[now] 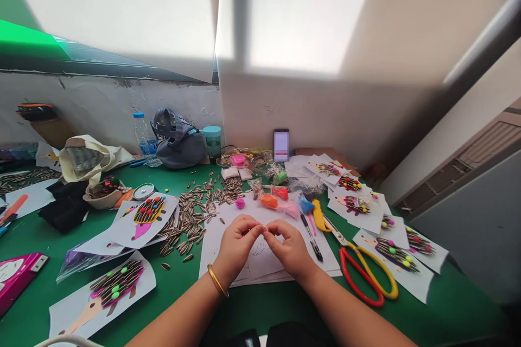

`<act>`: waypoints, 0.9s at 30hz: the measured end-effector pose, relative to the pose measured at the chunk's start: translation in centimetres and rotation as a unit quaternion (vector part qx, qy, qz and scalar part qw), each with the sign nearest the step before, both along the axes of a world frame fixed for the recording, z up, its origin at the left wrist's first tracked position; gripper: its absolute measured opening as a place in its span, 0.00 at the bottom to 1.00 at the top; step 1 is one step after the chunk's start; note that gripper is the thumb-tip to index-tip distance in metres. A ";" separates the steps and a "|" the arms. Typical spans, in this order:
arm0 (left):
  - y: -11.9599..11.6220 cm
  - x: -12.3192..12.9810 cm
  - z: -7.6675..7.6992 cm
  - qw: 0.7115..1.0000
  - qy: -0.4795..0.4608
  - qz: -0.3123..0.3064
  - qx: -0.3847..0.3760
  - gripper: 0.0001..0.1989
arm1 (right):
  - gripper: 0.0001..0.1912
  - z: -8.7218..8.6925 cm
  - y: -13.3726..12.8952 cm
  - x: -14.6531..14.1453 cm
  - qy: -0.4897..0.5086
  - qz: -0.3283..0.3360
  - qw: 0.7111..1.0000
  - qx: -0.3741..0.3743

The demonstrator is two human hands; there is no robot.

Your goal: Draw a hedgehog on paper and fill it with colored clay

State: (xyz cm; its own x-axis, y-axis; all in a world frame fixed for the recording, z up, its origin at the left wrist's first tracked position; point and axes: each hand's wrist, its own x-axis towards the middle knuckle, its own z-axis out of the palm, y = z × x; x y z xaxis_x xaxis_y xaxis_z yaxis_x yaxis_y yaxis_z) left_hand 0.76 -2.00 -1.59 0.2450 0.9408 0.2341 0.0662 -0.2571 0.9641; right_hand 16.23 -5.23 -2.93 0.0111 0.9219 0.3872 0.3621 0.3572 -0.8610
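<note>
My left hand (240,241) and my right hand (287,244) meet at the fingertips above white paper (217,236) that carries a faint drawing. Both are pinched closed; a tiny bit of something pinkish may sit between them, too small to name. A gold bangle (217,280) circles my left wrist. Beyond the fingers lie a magenta clay ball (240,203) and packets of orange clay (268,201), pink clay (290,209) and blue clay (306,204). Right of my right hand is a black pen (312,238).
Red-and-yellow scissors (362,268) and a yellow cutter (319,216) lie right. Sunflower seeds (193,211) spread at left. Seed-covered hedgehog pictures (148,217) lie on both sides. A phone (281,145) leans on the wall, with a blue bag (181,143) and bottle (144,138) farther left.
</note>
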 end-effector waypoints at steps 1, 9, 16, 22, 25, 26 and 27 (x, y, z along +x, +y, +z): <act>0.0 0.0 0.1 1.000 -0.006 -0.003 -0.009 0.11 | 0.09 -0.1 0.0 0.0 0.007 0.005 1.000 -0.004; 0.1 -0.1 -0.2 0.999 0.026 -0.013 0.026 0.11 | 0.10 -0.5 0.4 0.2 0.004 -0.021 1.000 -0.015; 0.2 -0.1 -0.1 0.999 0.034 0.021 0.031 0.09 | 0.06 -0.4 0.2 0.0 -0.014 -0.003 1.000 -0.015; 0.3 -0.2 -0.2 1.000 0.003 0.013 0.017 0.12 | 0.12 -0.4 0.3 0.2 0.045 -0.001 0.998 -0.042; 0.3 -0.2 -0.3 0.998 0.038 0.024 0.048 0.10 | 0.10 -0.3 0.2 0.1 0.001 -0.014 1.000 -0.010; 0.3 -0.2 -0.3 0.997 0.051 0.025 0.056 0.08 | 0.10 -0.3 0.1 0.1 -0.014 -0.014 1.000 0.000; 0.3 -0.2 -0.3 0.996 0.061 0.026 0.059 0.07 | 0.10 -0.3 0.1 0.1 -0.026 -0.013 1.000 0.006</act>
State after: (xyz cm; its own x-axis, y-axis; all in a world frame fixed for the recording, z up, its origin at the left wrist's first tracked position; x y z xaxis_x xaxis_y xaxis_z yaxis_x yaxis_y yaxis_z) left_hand 0.60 -1.70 -1.90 0.2308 0.9205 0.3153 0.1972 -0.3616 0.9112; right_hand 16.33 -5.15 -3.19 0.0142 0.9171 0.3984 0.4144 0.3572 -0.8371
